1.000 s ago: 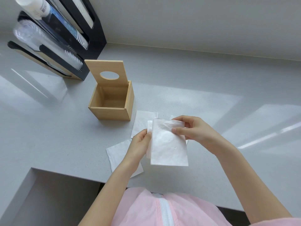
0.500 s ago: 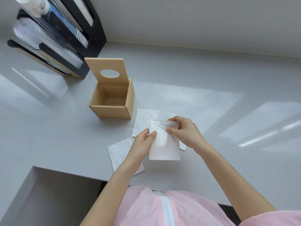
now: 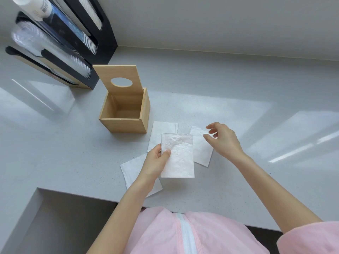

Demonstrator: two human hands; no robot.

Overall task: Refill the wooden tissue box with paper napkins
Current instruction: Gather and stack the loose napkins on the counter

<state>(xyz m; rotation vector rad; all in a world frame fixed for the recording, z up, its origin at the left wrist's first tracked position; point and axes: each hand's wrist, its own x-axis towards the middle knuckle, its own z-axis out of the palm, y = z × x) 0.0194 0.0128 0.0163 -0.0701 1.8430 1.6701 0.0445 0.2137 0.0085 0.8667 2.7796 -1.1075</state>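
Observation:
The wooden tissue box [image 3: 126,123] stands open on the grey counter, its lid [image 3: 118,78] with an oval hole tipped up at the back; I see nothing inside. My left hand [image 3: 156,162] pinches the left edge of a folded white napkin [image 3: 178,158] just above the counter. My right hand [image 3: 223,140] hovers open, fingers apart, over another napkin [image 3: 200,147] lying to the right. A third napkin [image 3: 159,134] lies beside the box, and one more [image 3: 132,169] lies partly under my left wrist.
A black and wood rack [image 3: 60,44] with stacked cups and lids stands at the back left. The counter's front edge [image 3: 77,196] steps inward at lower left. A pink garment [image 3: 183,233] fills the bottom of the view.
My right hand has let go of the folded napkin and moved right, over the napkin lying on the counter. The left hand keeps holding the folded napkin.

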